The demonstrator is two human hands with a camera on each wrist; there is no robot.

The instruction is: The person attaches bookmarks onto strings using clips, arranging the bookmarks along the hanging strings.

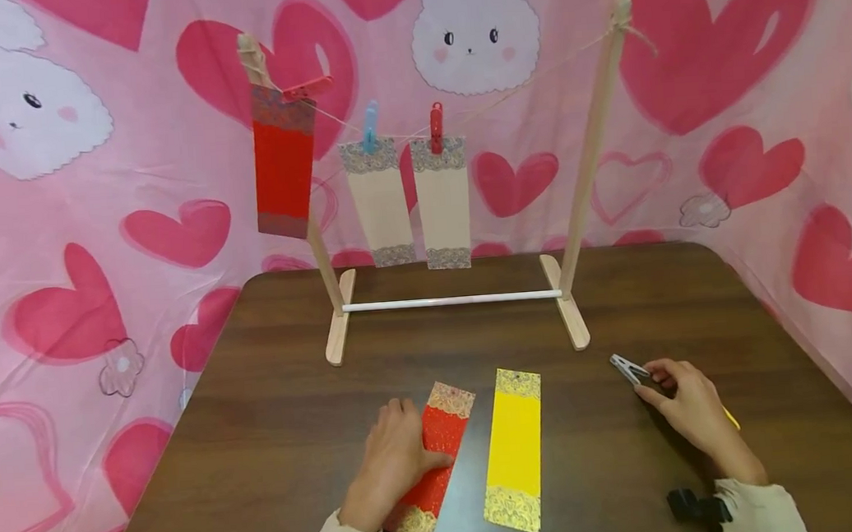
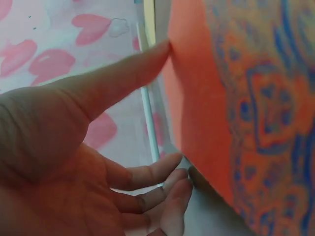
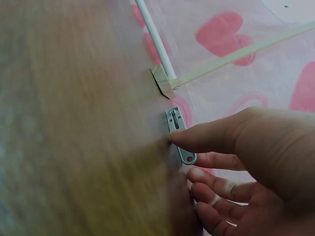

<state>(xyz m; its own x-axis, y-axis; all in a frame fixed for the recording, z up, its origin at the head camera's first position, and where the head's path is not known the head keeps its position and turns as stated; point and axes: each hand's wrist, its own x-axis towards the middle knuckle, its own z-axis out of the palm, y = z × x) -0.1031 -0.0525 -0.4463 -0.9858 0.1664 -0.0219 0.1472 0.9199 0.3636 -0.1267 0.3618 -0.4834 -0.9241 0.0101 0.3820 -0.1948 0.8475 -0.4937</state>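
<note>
My left hand [image 1: 391, 458] holds a red card [image 1: 445, 429] with gold lace-patterned ends, near the table's front. Its thumb lies on the card's face, and the fingers are by the left edge. In the left wrist view the red card [image 2: 197, 98] stands close, thumb and fingertips at its edge. My right hand [image 1: 688, 412] pinches a grey clothespin [image 1: 628, 367] just above the table at the right. The right wrist view shows the clothespin [image 3: 179, 137] between thumb and index finger, the other fingers loosely bent. Between the hands lies a yellow card [image 1: 515, 449] with lace-patterned ends.
A wooden stand [image 1: 589, 164] with a white crossbar [image 1: 451, 301] carries a sagging string. Clipped there are a red card [image 1: 284, 169] and two cream cards [image 1: 381, 207], by red and blue clothespins. A yellow object [image 1: 731, 418] is partly hidden behind my right wrist.
</note>
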